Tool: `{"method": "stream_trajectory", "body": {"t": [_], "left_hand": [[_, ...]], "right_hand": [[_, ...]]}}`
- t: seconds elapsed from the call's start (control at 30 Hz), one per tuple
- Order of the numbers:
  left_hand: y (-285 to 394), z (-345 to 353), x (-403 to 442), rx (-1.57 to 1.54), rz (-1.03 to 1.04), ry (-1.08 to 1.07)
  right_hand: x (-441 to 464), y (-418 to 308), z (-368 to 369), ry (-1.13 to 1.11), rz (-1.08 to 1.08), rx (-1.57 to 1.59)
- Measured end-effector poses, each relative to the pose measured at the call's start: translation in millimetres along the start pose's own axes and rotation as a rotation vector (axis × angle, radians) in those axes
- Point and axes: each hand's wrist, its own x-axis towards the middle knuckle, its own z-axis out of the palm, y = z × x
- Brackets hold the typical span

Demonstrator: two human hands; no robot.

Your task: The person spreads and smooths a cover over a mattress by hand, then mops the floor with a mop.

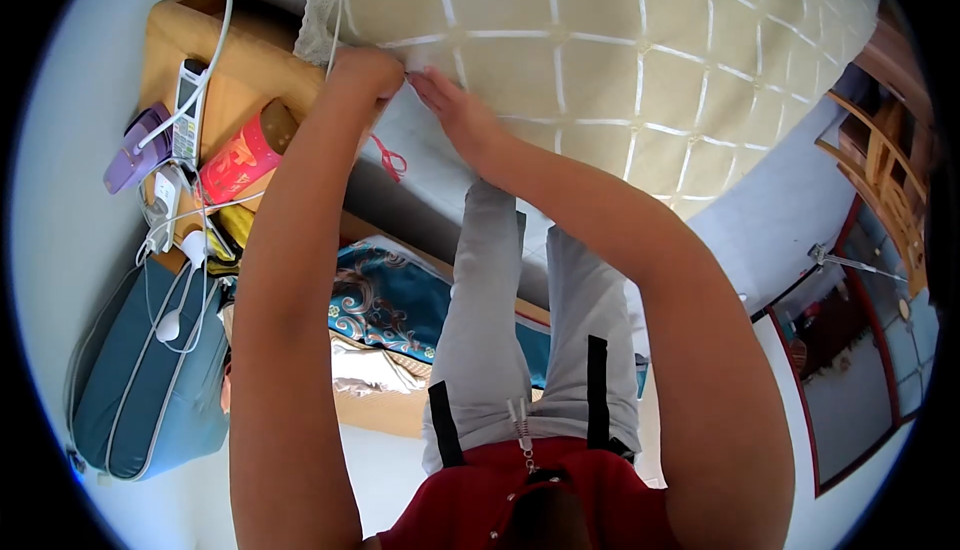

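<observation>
cloth [600, 80], beige, white-latticed and lace-trimmed; left grip [368, 72] clamped on its edge, right grip's [458, 115] hold unclear.

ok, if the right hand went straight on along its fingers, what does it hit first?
Most likely the left hand, close ahead of the right hand. Depth is unclear there, so it might brush the beige bedspread first.
</observation>
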Motion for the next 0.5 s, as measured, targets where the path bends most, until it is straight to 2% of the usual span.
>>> {"method": "stream_trajectory", "body": {"t": [0.03, 0.07, 0.17, 0.27, 0.37, 0.43, 0.5], "left_hand": [[-2, 2, 7, -0.021, -0.010, 0.001], [-3, 3, 12, -0.040, -0.021, 0.000], [-14, 5, 28, -0.164, -0.057, -0.069], [-17, 18, 56, -0.348, -0.194, -0.137], [-15, 22, 64, -0.331, -0.213, -0.106], [-13, 14, 65, -0.227, -0.200, -0.168], [-6, 8, 61, -0.192, -0.240, -0.143]], "right_hand": [[-4, 8, -1, -0.036, -0.096, 0.043], [-9, 21, -5, -0.090, -0.293, 0.180], [-1, 17, -20, -0.186, -0.343, 0.284], [14, 1, -15, -0.207, -0.378, 0.071], [27, -11, -8, -0.226, -0.378, -0.066], [38, -16, -4, -0.235, -0.333, -0.067], [48, -19, -1, -0.255, -0.297, -0.054]]}}
